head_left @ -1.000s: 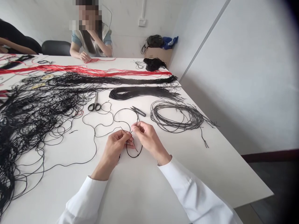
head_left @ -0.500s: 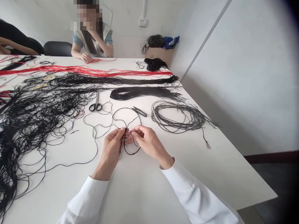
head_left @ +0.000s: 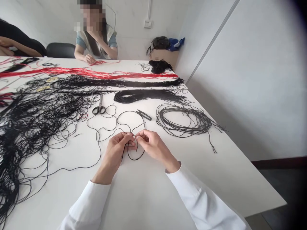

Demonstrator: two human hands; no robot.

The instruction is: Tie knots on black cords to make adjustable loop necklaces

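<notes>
Both hands work close together over the white table (head_left: 153, 198), pinching a thin black cord (head_left: 137, 158) that loops beyond and below the fingers. My left hand (head_left: 119, 145) is closed, thumb against fingers, with the cord running through the pinch. Just to its right, my right hand (head_left: 151, 142) pinches the cord between thumb and fingertips. Small knots show along the loops; the spot between the fingertips is too small to make out. Past the hands lie black thread snips (head_left: 144, 115). Black-handled scissors (head_left: 99, 109) rest farther left.
A large tangle of black cord (head_left: 21, 137) covers the left side. A coiled black cord bundle (head_left: 184, 121) lies to the right, a folded black hank (head_left: 144, 95) behind it. Red cords (head_left: 96, 73) stretch across the table. A person (head_left: 96, 44) sits opposite, one hand on red cord.
My hands stay almost in place, with the fingertips slightly shifted on the cord. A short cord end below the fingers now hangs straighter. The whole view has shifted a little.
</notes>
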